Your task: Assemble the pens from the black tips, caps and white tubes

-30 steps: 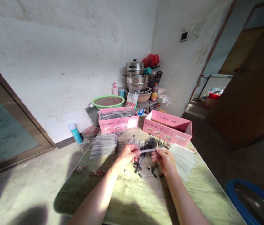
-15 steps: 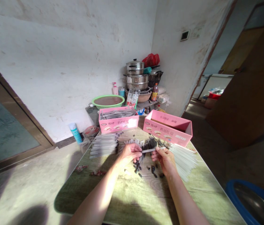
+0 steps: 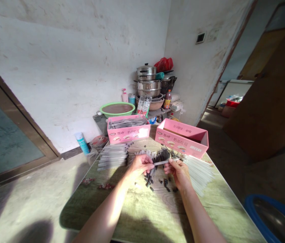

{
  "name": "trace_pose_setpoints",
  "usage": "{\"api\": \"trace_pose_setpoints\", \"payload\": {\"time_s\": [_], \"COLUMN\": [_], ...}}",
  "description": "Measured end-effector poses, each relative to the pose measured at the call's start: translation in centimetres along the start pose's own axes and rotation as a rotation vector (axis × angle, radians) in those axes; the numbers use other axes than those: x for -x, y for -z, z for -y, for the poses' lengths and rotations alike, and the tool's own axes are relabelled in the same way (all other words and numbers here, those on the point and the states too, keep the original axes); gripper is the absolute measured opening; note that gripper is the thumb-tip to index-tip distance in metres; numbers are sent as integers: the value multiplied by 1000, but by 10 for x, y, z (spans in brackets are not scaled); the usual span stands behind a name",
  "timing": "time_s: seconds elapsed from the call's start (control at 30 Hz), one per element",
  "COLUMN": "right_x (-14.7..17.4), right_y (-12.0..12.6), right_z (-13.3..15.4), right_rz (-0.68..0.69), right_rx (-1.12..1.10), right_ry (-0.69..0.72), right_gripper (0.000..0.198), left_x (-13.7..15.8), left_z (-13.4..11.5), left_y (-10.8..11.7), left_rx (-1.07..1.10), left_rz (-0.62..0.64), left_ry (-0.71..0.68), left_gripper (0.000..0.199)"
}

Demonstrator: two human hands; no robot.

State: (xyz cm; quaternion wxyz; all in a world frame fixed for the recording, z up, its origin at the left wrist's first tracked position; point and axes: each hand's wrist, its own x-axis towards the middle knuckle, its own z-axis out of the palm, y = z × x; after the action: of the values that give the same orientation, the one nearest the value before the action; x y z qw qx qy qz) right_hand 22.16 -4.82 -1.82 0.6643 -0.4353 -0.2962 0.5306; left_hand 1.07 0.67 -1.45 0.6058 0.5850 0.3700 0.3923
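Between my two hands a slim pale pen barrel is held level, above the middle of the table. My left hand pinches its left end, and my right hand grips its right end. Just behind and below lie a bunch of black pen parts and some whitish small pieces. Loose black caps are scattered nearer me. To the left is a row of pale pens with dark ends; to the right, a fan of translucent white tubes.
At the table's back stand a pink box full of pens and another pink box to its right. Beyond are a green basin and stacked pots. A blue-rimmed round object is at lower right.
Both hands keep their hold on the pen barrel with almost no movement. The whole view has shifted very slightly.
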Motion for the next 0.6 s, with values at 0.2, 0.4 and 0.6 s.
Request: {"api": "trace_pose_setpoints", "payload": {"time_s": [0.2,0.4,0.6], "right_x": [-3,-5,-4], "right_y": [8,12,10], "right_z": [3,5,7], "right_rz": [6,29,37], "right_rx": [-92,-103,-65], "right_ry": [-21,-17,-35], "right_gripper": [33,28,33], "left_x": [12,31,39], "left_z": [-21,-36,-30], "left_y": [36,48,29], "left_rx": [-239,-508,-905], "left_rz": [184,445,340], "left_ry": [152,188,-38], "left_gripper": [26,26,26]}}
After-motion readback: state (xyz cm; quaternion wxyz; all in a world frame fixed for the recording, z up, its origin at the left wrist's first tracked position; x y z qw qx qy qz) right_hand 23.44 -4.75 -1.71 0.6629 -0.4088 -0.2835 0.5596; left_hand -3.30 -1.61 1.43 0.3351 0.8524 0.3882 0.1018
